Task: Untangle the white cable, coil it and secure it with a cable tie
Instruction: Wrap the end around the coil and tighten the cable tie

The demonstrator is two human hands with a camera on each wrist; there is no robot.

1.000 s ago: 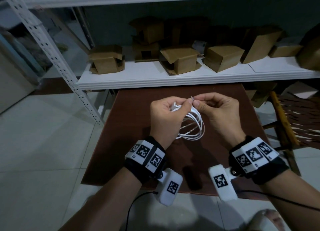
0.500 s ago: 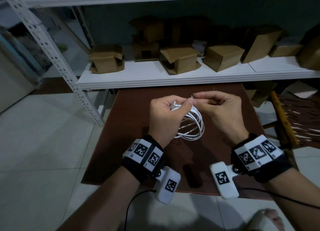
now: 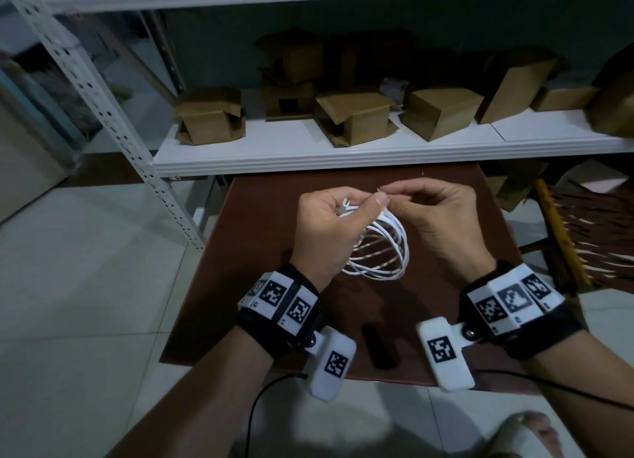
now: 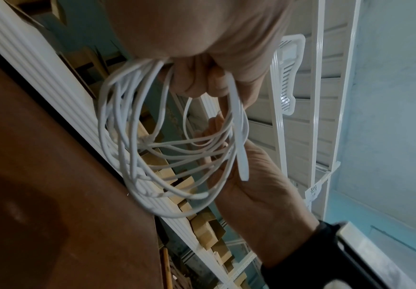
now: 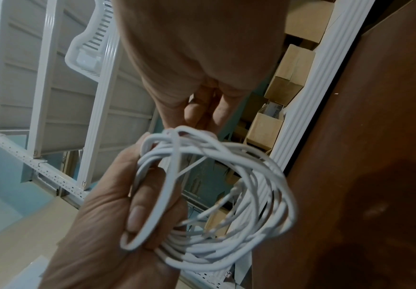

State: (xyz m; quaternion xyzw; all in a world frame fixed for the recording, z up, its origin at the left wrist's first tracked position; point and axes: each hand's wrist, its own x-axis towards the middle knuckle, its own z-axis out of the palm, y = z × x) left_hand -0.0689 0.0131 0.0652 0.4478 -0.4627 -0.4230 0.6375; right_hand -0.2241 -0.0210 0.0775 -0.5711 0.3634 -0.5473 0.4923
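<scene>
The white cable (image 3: 384, 252) is wound into a loose coil of several loops and hangs above the brown table (image 3: 223, 286). My left hand (image 3: 356, 210) grips the top of the coil (image 4: 152, 146) in a fist. A flat white cable tie (image 4: 238, 127) runs round the bundle under the left fingers, and it shows as a loop (image 5: 162, 195) in the right wrist view. My right hand (image 3: 391, 197) is next to the left thumb and pinches the thin tip of the tie (image 3: 380, 192) at the top of the coil (image 5: 226, 195).
A white shelf (image 3: 343, 152) with several cardboard boxes (image 3: 353, 118) runs just beyond the table's far edge. A perforated metal upright (image 3: 113, 121) slants at the left. A wooden slatted chair (image 3: 562, 231) stands at the right. Pale floor tiles surround the table.
Both hands stay in place with the coil. The right hand's fingertips have edged slightly to the left over the left thumb.
</scene>
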